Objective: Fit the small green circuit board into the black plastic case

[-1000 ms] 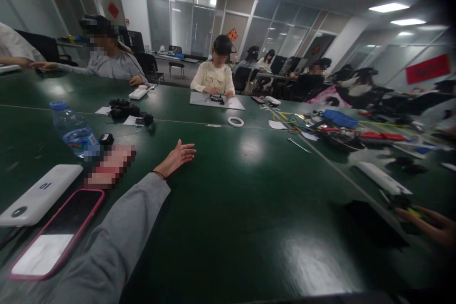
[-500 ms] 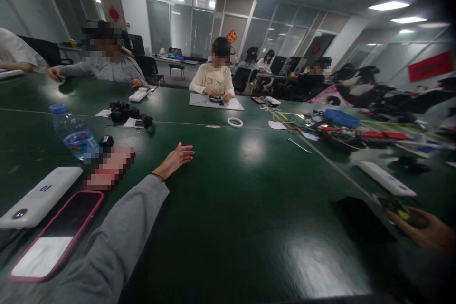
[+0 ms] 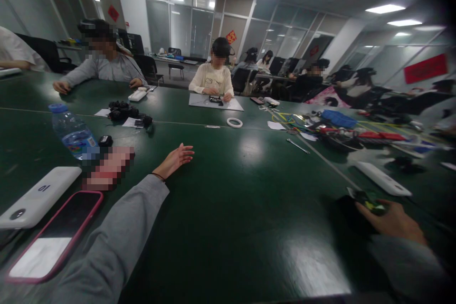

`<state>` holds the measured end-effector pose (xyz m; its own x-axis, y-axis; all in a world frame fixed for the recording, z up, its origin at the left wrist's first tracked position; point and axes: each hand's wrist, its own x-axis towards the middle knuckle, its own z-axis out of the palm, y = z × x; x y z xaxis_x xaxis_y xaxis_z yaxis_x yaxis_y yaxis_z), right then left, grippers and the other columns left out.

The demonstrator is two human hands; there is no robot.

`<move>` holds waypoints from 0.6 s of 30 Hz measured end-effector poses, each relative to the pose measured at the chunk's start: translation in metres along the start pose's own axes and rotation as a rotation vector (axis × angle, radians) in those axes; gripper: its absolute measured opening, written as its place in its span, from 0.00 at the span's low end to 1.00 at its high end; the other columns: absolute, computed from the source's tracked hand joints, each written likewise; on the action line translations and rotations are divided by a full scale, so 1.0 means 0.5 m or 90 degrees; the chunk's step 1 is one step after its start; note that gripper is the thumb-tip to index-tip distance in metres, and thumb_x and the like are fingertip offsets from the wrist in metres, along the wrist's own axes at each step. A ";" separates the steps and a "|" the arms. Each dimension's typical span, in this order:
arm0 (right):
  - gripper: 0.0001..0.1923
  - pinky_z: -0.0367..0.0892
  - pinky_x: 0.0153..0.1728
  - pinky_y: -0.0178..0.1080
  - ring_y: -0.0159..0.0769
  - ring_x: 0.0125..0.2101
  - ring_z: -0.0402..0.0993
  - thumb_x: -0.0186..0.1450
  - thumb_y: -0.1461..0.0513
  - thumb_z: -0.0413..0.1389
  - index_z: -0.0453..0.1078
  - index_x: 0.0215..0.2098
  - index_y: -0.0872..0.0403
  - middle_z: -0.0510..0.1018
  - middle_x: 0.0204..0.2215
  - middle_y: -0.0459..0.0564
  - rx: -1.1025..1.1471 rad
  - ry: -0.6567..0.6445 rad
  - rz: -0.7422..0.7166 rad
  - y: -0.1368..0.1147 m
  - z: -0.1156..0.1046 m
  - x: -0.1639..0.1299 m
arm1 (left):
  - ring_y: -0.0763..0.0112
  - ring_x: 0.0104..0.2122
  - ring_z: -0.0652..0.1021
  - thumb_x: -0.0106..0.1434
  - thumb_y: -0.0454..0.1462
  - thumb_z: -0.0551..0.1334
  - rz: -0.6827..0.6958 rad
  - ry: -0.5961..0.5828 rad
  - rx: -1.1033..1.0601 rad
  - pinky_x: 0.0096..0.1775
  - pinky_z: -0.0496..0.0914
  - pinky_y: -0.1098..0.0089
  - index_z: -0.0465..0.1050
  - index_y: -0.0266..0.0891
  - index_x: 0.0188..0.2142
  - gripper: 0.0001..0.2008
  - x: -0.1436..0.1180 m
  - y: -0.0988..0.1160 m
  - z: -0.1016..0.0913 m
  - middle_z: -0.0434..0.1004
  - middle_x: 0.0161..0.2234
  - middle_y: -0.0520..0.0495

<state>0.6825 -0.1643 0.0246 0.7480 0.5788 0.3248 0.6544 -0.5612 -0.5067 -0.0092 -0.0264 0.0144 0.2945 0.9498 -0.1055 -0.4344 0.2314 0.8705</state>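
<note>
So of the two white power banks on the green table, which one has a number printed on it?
The power bank at the near left, beside the pink-cased phone, marked "10". The other power bank, far right, shows no marking.

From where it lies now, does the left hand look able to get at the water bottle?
Probably yes. The left hand lies open on the table, and the water bottle stands off to its left. Only a blurred pink thing lies near that path, low and flat.
</note>
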 end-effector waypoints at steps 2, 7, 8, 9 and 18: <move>0.31 0.62 0.33 0.57 0.66 0.42 0.71 0.26 0.45 0.63 0.57 0.25 0.45 0.71 0.35 0.65 -0.032 -0.043 -0.022 0.003 0.013 0.005 | 0.70 0.37 0.78 0.64 0.47 0.56 -0.002 0.001 -0.001 0.42 0.72 0.68 0.71 0.34 0.48 0.21 0.002 -0.002 -0.002 0.76 0.44 0.39; 0.36 0.66 0.35 0.53 0.61 0.41 0.72 0.36 0.44 0.63 0.60 0.40 0.48 0.71 0.41 0.68 -0.022 -0.049 0.000 0.016 0.024 -0.012 | 0.71 0.37 0.77 0.64 0.45 0.57 0.014 -0.007 0.007 0.42 0.71 0.67 0.71 0.34 0.48 0.19 0.000 -0.004 -0.003 0.75 0.44 0.39; 0.39 0.67 0.34 0.53 0.60 0.38 0.73 0.39 0.43 0.62 0.59 0.45 0.49 0.71 0.41 0.67 -0.018 -0.060 0.009 0.022 0.023 -0.017 | 0.71 0.37 0.77 0.64 0.45 0.57 0.018 -0.011 0.011 0.42 0.71 0.67 0.71 0.34 0.48 0.19 0.000 -0.004 -0.003 0.75 0.44 0.39; 0.42 0.67 0.33 0.52 0.60 0.37 0.73 0.41 0.41 0.61 0.58 0.49 0.50 0.71 0.41 0.67 -0.019 -0.072 0.011 0.028 0.022 -0.020 | 0.71 0.37 0.77 0.64 0.45 0.57 0.021 -0.014 0.014 0.43 0.71 0.67 0.71 0.34 0.48 0.19 -0.001 -0.004 -0.003 0.75 0.44 0.39; 0.45 0.67 0.32 0.50 0.56 0.36 0.73 0.42 0.40 0.61 0.62 0.54 0.51 0.73 0.45 0.65 -0.037 -0.089 -0.045 0.067 0.019 -0.004 | 0.70 0.39 0.77 0.64 0.42 0.58 0.031 -0.014 0.027 0.44 0.71 0.66 0.71 0.34 0.49 0.18 -0.005 -0.004 -0.002 0.75 0.45 0.38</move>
<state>0.7020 -0.1786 -0.0008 0.6801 0.6920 0.2420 0.7130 -0.5476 -0.4378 -0.0100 -0.0292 0.0125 0.2926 0.9548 -0.0516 -0.4121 0.1747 0.8942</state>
